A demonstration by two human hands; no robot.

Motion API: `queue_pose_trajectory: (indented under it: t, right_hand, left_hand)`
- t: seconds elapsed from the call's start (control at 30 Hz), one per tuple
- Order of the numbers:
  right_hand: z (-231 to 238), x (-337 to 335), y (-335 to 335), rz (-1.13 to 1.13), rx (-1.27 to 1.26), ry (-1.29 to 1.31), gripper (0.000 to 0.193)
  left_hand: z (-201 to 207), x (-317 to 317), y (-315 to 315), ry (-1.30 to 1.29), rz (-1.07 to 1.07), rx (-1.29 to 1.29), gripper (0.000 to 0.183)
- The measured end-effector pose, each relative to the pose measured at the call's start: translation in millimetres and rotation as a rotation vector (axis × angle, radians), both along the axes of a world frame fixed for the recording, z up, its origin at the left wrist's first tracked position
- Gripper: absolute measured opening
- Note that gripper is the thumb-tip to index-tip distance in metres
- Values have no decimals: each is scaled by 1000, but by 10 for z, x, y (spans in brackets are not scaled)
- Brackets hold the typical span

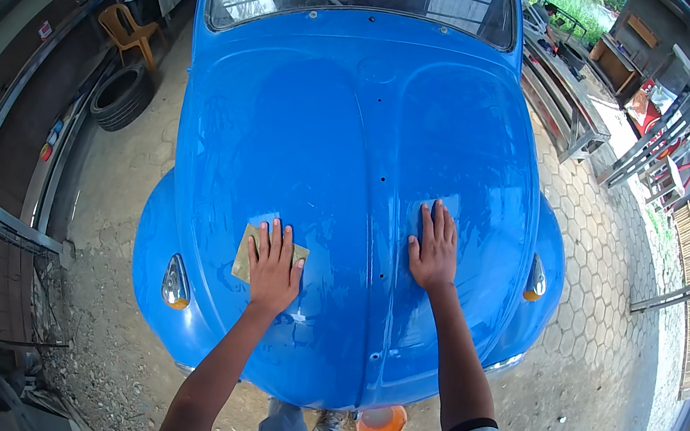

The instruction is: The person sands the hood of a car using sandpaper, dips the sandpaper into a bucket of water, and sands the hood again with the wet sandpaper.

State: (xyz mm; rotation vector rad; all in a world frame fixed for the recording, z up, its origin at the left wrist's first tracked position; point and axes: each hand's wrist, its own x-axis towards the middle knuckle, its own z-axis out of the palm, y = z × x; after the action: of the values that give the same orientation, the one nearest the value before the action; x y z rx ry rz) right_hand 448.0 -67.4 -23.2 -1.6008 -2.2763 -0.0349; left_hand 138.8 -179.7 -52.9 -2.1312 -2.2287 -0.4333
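Note:
The wet blue hood of a rounded car fills the middle of the head view, with a raised ridge and small holes down its centre. My left hand lies flat with fingers spread, pressing a thin tan-green sanding sheet against the hood's left side. The sheet's corners stick out on both sides of the fingers. Right of the ridge, my right hand rests on the bare wet paint, fingers stretched out and nothing visible under it.
An orange bucket stands on the ground by my feet, under the car's front. Chrome signal lamps sit on both fenders. To the left are a tire and a yellow-brown plastic chair; a long bench stands at the right.

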Motion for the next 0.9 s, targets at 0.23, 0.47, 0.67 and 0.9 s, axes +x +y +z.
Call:
queue_pose_trajectory:
  t: [0.23,0.47,0.67,0.9]
  right_hand:
    - [-49,6,29,-2,61,12,65]
    - [-101,29,33,-8,50,12,64]
    - [-79,29,35,-8,59,28,65]
    - [-76,18,11,-18,54,37,63]
  left_hand:
    - [217,-208,673,46,82,39,62]
    - [221,-212,1001,76,158,91,64]
    - [85,-84,741,26,192,231,71]
    - [31,71,500,-16,191,192,73]
